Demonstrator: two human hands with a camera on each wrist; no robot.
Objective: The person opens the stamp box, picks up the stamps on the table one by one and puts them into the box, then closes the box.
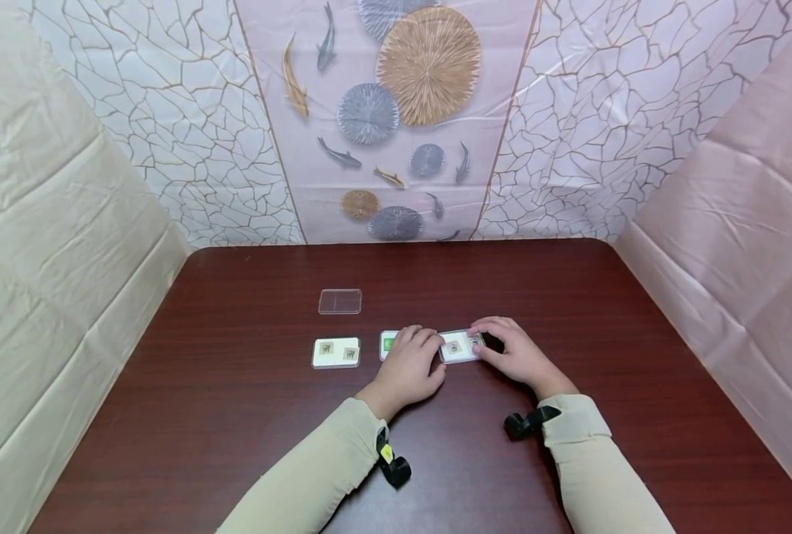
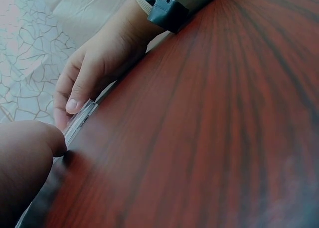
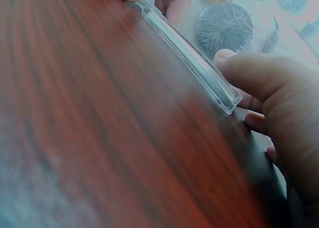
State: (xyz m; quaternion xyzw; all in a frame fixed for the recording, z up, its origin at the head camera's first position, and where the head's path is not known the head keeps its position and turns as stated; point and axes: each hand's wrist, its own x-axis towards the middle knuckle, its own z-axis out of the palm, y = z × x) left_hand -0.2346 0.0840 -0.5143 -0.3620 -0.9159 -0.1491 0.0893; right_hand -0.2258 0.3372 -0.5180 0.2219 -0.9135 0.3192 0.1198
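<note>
A flat clear plastic case (image 1: 457, 354) with a white insert and small stamp-like pictures is between my two hands, right at the tabletop. My right hand (image 1: 519, 356) grips its right end, thumb (image 3: 237, 71) on the near side and fingers beyond. At the other end, my left hand (image 1: 409, 369) pinches the left edge between thumb and fingers. Under the left hand's fingers, partly hidden, lies a second case (image 1: 387, 345) with a green patch. In the left wrist view the held case (image 2: 80, 119) shows edge-on.
To the left lies another white-insert case (image 1: 336, 362) with two small pictures. Behind it is a clear, see-through cover (image 1: 340, 301). The dark red wooden table (image 1: 236, 423) ends at patterned curtains (image 1: 202, 148) at the back. Each wrist wears a black strap camera (image 1: 529, 423).
</note>
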